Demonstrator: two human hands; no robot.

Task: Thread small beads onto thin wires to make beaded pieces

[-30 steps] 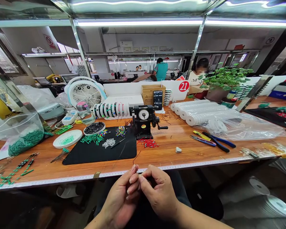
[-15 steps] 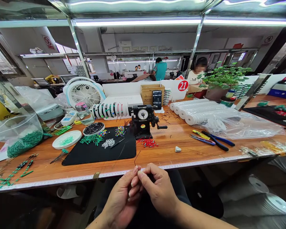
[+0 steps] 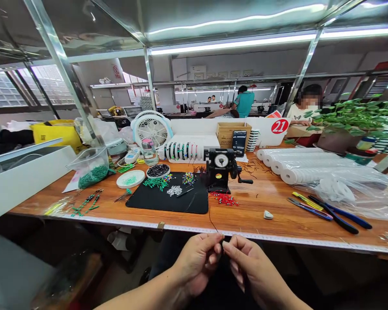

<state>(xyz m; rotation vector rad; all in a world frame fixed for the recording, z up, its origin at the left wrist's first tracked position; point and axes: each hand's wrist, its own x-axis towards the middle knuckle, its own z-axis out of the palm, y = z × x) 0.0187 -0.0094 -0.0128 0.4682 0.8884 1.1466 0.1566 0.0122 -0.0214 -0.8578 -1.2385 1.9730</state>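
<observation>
Just in front of the table edge, my left hand [image 3: 198, 260] is closed in a pinch on a thin dark cord [image 3: 213, 222]. One end of the cord sticks up past the fingertips, over the tabletop. Close beside it, my right hand [image 3: 250, 262] is also pinched, with thumb and forefinger on a short dark stretch that looks like the same cord. A small gap separates the two sets of fingertips. Beyond the hands lie a pile of red pieces with small beads [image 3: 225, 199] and a black hand-crank winding machine [image 3: 220, 170].
A black mat [image 3: 168, 204] bears green tubes, white rings and coloured beads. To its left are a white dish [image 3: 131, 178] and a bag of green pieces [image 3: 93, 174]. Pliers [image 3: 339, 215], tweezers [image 3: 310, 209] and white rolls [image 3: 297, 172] lie right. A co-worker [image 3: 308, 105] sits beyond.
The view has turned left, so the table's things appear further right. My fingertips, close together before, are now slightly apart, with a dark bit showing between them.
</observation>
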